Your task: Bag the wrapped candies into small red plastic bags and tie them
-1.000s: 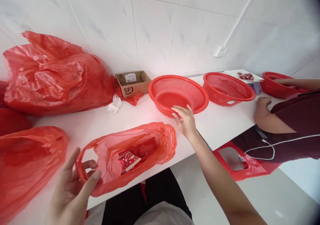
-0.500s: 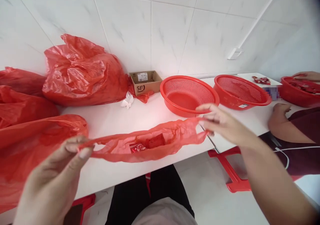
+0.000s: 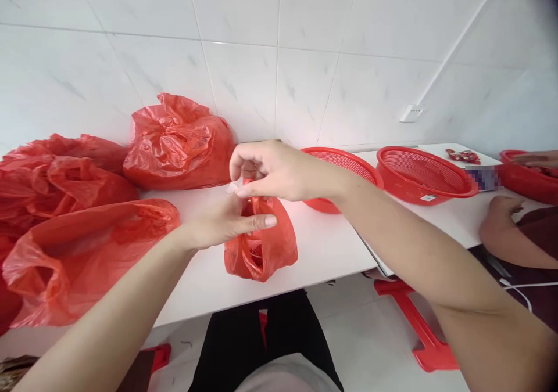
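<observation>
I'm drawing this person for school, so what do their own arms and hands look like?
The left hand and right hand are bare, with no gloves, rings or watch in view. Both forearms are bare too, with no sleeves showing. The fingers are long and slim, with neatly trimmed nails.

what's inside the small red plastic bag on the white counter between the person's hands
The small red plastic bag shows only dark folds of its own plastic through a gap. Any contents are hidden by the bunched plastic, and the top is covered by the left hand and right hand.
</observation>
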